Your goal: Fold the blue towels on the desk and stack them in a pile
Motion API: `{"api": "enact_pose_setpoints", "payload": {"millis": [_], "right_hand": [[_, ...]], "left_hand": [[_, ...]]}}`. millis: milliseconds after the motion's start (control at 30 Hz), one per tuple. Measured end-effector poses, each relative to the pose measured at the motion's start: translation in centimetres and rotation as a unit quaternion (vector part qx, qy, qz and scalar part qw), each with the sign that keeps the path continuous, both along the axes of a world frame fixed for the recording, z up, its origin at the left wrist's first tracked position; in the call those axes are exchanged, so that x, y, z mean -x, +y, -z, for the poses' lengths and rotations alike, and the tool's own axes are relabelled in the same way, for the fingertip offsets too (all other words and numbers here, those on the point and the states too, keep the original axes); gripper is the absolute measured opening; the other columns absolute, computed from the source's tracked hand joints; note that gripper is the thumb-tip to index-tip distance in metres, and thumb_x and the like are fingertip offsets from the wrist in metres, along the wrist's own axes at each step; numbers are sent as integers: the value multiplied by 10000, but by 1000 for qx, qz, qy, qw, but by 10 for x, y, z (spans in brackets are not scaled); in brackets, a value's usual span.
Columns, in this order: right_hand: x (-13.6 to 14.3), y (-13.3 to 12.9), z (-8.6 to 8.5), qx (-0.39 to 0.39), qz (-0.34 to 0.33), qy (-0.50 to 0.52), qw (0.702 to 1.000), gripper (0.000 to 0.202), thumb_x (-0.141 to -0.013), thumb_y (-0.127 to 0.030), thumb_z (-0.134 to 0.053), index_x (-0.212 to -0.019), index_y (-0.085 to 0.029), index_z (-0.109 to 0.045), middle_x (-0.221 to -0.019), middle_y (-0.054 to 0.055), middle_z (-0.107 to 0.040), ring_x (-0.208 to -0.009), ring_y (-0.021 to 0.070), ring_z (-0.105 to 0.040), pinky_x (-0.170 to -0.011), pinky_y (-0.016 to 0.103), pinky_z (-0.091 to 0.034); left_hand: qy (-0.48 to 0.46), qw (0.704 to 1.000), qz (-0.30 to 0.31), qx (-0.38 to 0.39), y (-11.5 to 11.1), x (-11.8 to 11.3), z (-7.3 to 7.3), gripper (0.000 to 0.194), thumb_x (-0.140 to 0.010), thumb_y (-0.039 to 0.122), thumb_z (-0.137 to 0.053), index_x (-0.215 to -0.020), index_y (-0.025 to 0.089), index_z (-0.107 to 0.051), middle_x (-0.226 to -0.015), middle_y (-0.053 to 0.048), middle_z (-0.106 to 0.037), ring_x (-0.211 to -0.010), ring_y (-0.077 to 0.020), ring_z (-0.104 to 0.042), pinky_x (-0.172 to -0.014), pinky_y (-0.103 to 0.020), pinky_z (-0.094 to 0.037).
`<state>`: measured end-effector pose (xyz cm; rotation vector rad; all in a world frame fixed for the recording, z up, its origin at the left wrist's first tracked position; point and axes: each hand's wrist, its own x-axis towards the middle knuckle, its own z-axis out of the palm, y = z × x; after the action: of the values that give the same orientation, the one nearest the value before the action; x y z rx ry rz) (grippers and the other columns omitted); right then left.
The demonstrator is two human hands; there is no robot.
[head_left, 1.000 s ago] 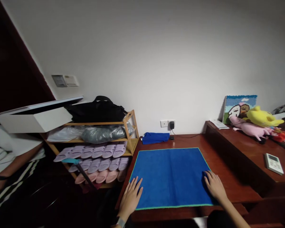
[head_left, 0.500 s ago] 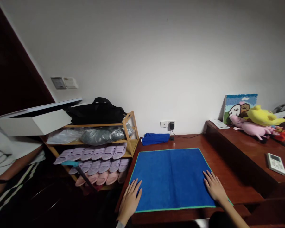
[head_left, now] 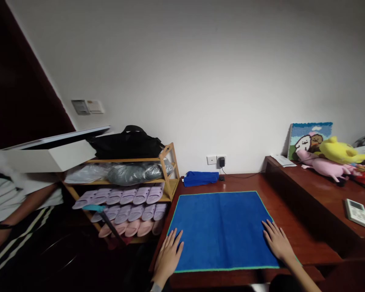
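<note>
A blue cloth [head_left: 223, 231] with a green edge lies spread flat on the reddish-brown wooden table [head_left: 295, 227]. A faint crease runs down its middle. My left hand [head_left: 169, 252] rests flat on the cloth's left edge near the front corner, fingers stretched out. Over the right edge lies my right hand [head_left: 277, 240], also flat with its fingers spread. Neither hand grips anything. Behind the cloth, close to the wall, sits a folded blue cloth [head_left: 201, 178].
A wooden rack [head_left: 170, 178] with purple slippers [head_left: 114, 196], pink slippers and a black bag [head_left: 127, 144] stands left. On the raised right surface are plush toys [head_left: 340, 152], a picture [head_left: 310, 140] and a white remote [head_left: 357, 213]. A person [head_left: 21, 194] sits far left.
The whole view has shifted slightly to the right. Both hands keep their places on the spread cloth, which looks unchanged.
</note>
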<state>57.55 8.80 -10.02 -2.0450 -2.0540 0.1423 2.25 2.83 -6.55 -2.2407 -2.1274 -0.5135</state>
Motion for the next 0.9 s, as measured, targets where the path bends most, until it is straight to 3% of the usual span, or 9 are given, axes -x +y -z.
{"api": "enact_pose_setpoints", "payload": {"millis": [267,400,533,733,800,900], "right_hand": [[-1,-1,1,10,1,-20,1000,673,-994,-524,-240,-1587,-265,-426,-1659,27,-375,-1558,276,-286,-1264,527,-247],[10,1,-13,-11,27,-61,998,606,-987,-428,-296,-1511,-244,-536,-1581,73,-497,-1478,306,-433,-1244,579,-260],[61,1,-37,-46,-20,-67,996,562,-990,-345,-313,-1445,-190,-605,-1558,103,-521,-1482,321,-426,-1252,564,-258],[175,-17,-55,-5,-178,50,983,649,-1057,-526,-257,-1594,-196,-412,-1661,49,-338,-1559,262,-279,-1292,498,-227],[197,-23,-54,25,-191,60,979,682,-1052,-561,-262,-1620,-193,-348,-1677,43,-287,-1572,259,-236,-1299,497,-198],[203,-27,-51,54,-186,44,980,686,-1048,-565,-241,-1632,-212,-306,-1689,18,-239,-1584,246,-187,-1308,478,-152]], "left_hand": [[-23,999,-6,-24,-5,-2,0,515,-1036,460,-405,-1525,325,-495,-1636,-20,-454,-1516,-242,-414,-1254,-475,-372],[-21,999,-11,-23,-6,-4,-2,514,-1037,463,-399,-1511,308,-517,-1631,-23,-461,-1517,-236,-412,-1260,-472,-368],[-19,1000,-14,-19,-5,-5,-2,522,-1039,468,-396,-1526,310,-495,-1648,-22,-430,-1531,-231,-385,-1274,-472,-346],[-3,1000,-12,15,-6,-8,-6,556,-1051,500,-356,-1577,322,-395,-1694,-35,-308,-1566,-231,-294,-1291,-478,-304],[6,1000,-13,23,-7,-9,-8,562,-1054,502,-342,-1583,314,-382,-1697,-42,-290,-1570,-229,-277,-1295,-478,-293],[20,999,-17,30,-8,-11,-11,560,-1059,502,-319,-1586,319,-371,-1699,-35,-282,-1573,-219,-262,-1299,-475,-281]]}}
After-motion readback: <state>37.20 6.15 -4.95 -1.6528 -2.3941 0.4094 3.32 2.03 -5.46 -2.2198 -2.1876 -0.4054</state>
